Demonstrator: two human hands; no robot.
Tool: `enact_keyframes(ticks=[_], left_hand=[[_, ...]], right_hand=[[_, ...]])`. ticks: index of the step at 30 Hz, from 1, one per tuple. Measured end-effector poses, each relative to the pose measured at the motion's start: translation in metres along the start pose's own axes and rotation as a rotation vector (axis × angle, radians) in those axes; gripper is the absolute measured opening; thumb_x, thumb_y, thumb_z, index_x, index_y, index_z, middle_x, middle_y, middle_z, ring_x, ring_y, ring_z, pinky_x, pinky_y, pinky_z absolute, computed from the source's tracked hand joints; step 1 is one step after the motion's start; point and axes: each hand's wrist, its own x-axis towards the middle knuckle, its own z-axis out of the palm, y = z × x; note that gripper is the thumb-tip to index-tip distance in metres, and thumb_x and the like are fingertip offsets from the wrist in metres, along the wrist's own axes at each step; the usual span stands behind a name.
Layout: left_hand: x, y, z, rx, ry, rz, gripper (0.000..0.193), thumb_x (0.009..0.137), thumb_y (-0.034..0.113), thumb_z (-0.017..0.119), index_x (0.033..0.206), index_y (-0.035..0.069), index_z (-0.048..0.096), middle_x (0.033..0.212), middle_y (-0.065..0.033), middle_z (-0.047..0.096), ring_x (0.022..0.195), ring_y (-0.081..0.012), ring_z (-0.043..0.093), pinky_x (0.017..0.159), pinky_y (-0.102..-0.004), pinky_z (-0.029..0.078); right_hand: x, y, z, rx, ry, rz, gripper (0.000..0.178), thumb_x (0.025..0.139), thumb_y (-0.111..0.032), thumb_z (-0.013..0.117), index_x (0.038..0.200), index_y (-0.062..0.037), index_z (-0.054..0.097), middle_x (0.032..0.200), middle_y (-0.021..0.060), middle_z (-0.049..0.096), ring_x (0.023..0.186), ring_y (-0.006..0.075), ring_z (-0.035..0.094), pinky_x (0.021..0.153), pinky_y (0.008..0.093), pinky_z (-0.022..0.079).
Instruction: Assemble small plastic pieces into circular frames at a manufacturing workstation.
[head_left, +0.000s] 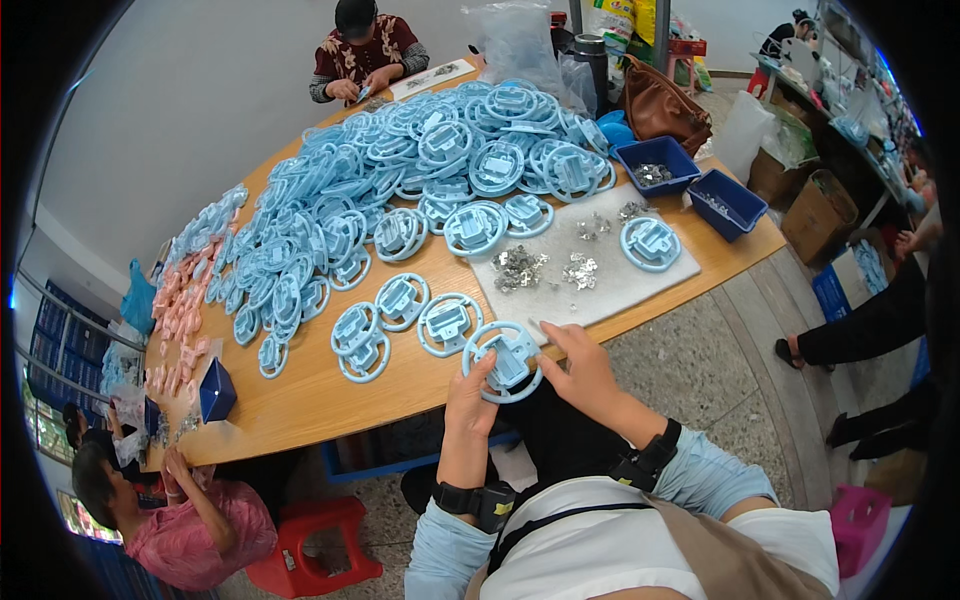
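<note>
A light-blue toy steering wheel part (514, 362) is tilted up at the table's near edge. Its left rim is gripped by my left hand (470, 396), thumb on the front and fingers around the back. My right hand (584, 372) is at the wheel's right side, thumb tip by the rim and index finger stretched apart from it toward the board. Just beyond, a white board (620, 291) carries small metal pieces (519, 267) in several heaps. One more blue steering wheel (650, 245) lies on the board's right end. Several loose wheels (446, 323) rest left of my hands.
A big pile of blue wheels (385, 160) covers the wooden table's (290, 410) middle. Two dark-blue bins (727, 205) stand at the right edge, one with metal pieces. Pink parts (182, 310) lie at the left. Two people sit working around the table; a red stool (325, 545) stands below.
</note>
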Motion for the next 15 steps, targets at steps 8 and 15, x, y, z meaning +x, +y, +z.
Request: enact_keyframes(ticks=[8, 15], left_hand=[[-0.023, 0.023, 0.001, 0.351, -0.311, -0.28, 0.034, 0.078, 0.014, 0.065, 0.107, 0.0, 0.053, 0.101, -0.0086, 0.059, 0.088, -0.0146, 0.058, 0.074, -0.0274, 0.048], [-0.007, 0.011, 0.005, 0.39, -0.137, -0.177, 0.035, 0.084, 0.029, 0.059, 0.109, 0.005, 0.053, 0.097, -0.0046, 0.059, 0.084, -0.0114, 0.058, 0.07, -0.0256, 0.048]], right_hand=[[0.015, 0.019, -0.029, 0.826, -0.636, 0.261, 0.031, 0.083, -0.009, 0.056, 0.111, 0.0032, 0.055, 0.096, 0.0032, 0.061, 0.083, 0.0066, 0.054, 0.074, 0.0225, 0.044], [0.053, 0.057, -0.034, 0.053, -0.316, -0.03, 0.017, 0.075, -0.011, 0.06, 0.089, -0.0041, 0.065, 0.079, 0.0119, 0.057, 0.073, 0.0244, 0.058, 0.066, 0.0328, 0.045]])
